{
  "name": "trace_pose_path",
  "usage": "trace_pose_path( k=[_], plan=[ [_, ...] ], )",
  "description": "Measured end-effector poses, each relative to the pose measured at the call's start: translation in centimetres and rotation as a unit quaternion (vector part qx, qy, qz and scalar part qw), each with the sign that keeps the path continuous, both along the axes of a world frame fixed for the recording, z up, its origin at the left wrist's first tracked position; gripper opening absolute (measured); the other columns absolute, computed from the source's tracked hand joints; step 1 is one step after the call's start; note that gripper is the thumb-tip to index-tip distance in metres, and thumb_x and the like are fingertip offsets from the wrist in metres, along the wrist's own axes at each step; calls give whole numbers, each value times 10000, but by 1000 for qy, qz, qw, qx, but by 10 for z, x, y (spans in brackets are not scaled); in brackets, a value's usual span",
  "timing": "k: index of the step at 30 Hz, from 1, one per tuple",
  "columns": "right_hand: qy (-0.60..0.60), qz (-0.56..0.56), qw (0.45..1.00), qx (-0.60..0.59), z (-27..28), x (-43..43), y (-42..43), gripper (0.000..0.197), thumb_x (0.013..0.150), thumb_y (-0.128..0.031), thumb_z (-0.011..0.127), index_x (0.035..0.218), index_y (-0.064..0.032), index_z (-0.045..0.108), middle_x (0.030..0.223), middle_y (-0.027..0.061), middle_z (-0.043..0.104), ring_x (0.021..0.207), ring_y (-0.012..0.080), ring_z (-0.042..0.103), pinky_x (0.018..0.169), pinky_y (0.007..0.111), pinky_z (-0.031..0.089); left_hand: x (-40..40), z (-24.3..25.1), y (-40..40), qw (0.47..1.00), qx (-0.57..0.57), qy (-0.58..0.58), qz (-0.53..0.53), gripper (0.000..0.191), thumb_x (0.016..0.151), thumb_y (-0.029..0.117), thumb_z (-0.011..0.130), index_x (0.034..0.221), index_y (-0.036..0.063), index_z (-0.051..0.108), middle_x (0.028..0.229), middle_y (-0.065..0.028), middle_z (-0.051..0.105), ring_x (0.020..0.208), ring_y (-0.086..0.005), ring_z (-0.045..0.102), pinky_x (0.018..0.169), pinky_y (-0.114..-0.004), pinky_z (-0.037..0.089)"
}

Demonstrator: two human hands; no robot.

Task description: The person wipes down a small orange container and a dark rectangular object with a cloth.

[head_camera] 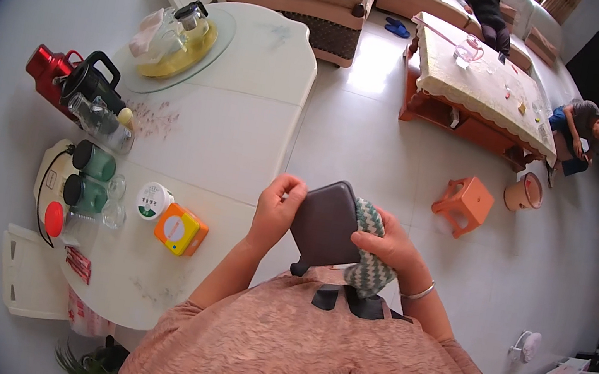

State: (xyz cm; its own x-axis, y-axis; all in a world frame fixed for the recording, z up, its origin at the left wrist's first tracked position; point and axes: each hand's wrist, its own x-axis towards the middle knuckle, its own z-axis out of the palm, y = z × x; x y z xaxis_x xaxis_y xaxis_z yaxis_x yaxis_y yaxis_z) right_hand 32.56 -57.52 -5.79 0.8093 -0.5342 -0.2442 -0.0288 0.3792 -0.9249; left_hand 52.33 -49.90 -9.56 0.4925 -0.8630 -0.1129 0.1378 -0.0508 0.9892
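Observation:
A dark, flat, rounded case (pixel 327 225), its exact kind unclear, is held up in front of my body. My left hand (pixel 277 207) pinches its upper left edge between thumb and fingers. On the other side, my right hand (pixel 388 241) grips a green and white zigzag-patterned cloth (pixel 369 271) against the case's right edge, with the thumb over the cloth. The cloth hangs below that hand. Left of my hands, a yellow and orange box (pixel 181 230) and a white round tub (pixel 154 201) stand on the white table (pixel 233 159).
Jars (pixel 95 160), a glass bottle (pixel 104 124), a black jug (pixel 94 81) and a red flask (pixel 49 80) line the table's left side. An orange stool (pixel 464 204) and bin (pixel 523 193) stand right, near a cloth-covered low table (pixel 481 80). Several people sit beyond.

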Motion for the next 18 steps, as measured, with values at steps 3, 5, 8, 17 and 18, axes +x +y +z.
trace_pose_path(
  k=[3,5,8,17,18],
  plan=[
    [29,66,997,5,7,4,-9,385,726,-131,630,1058,10,497,898,9,545,819,76,485,741,233,420,-1,32,-4,958,-81,-262,-83,240,764,241,623,851,38,528,689,-43,537,607,-139,495,578,-271,419],
    [12,147,988,-39,7,12,-11,387,730,-148,629,1059,12,501,905,6,544,805,73,484,734,223,416,-4,62,-4,896,-4,-338,-288,272,759,238,628,901,31,526,704,-31,537,670,-139,526,607,-279,434],
    [7,145,989,-2,-2,18,-7,402,729,-162,635,1069,7,504,919,8,547,815,71,483,734,216,415,1,54,-3,912,-3,-318,-258,298,674,215,714,844,30,552,693,-39,545,649,-108,518,584,-258,437],
    [-62,45,993,88,-12,17,3,554,710,-315,672,1107,18,476,981,43,548,870,103,514,777,242,431,-4,34,8,989,-18,-128,-74,254,668,207,739,783,48,578,659,-1,551,612,-66,504,549,-210,438],
    [-84,18,991,103,-10,18,7,549,716,-312,668,1109,19,475,989,47,548,877,108,515,784,244,430,-5,34,8,995,-23,-93,-40,244,685,214,726,782,45,579,659,5,545,605,-62,495,542,-205,429]
  ],
)
